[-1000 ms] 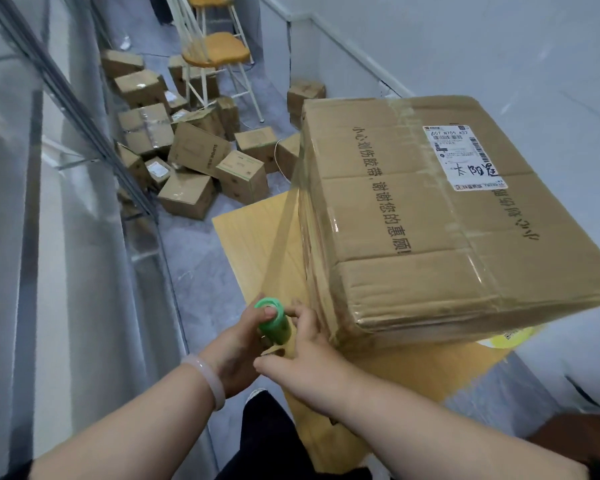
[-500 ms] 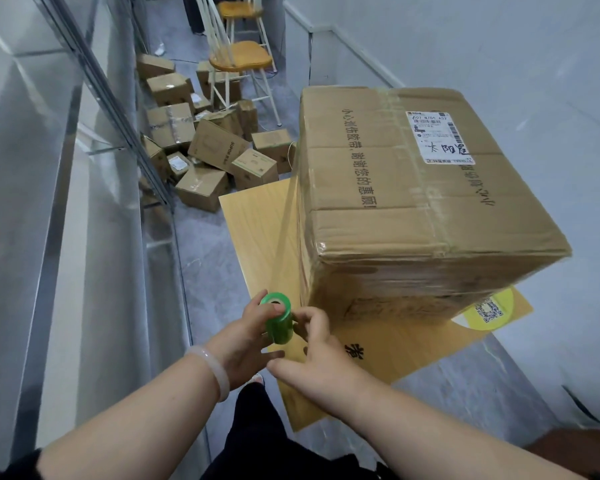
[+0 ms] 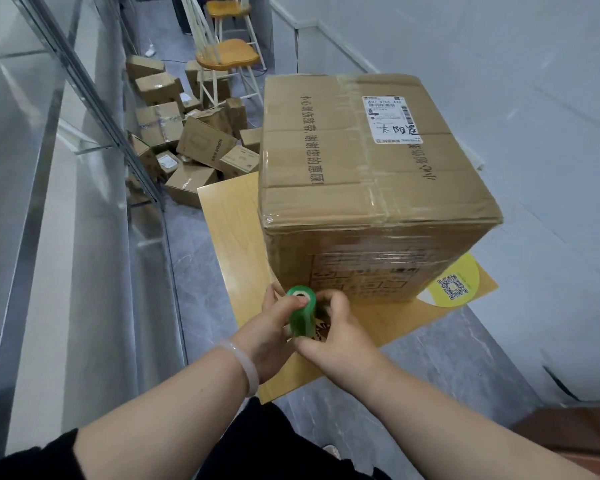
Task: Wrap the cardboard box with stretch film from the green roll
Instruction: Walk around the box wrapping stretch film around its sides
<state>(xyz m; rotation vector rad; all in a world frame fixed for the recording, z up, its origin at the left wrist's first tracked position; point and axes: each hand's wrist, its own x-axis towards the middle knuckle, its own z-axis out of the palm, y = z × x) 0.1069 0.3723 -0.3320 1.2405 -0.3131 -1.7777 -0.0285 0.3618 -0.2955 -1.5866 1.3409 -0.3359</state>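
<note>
We hold the roll [image 3: 302, 315] upright between both hands, left hand [image 3: 272, 329] curled round one side and right hand [image 3: 345, 337] round the other, close together just before the near lower corner of the box [image 3: 361, 174] standing on the worktop [image 3: 229, 230].

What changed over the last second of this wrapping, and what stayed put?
The green roll moved from the left face of the cardboard box round its near corner to the front face. The left hand and right hand still grip the roll; the box stays on the wooden table.
</note>
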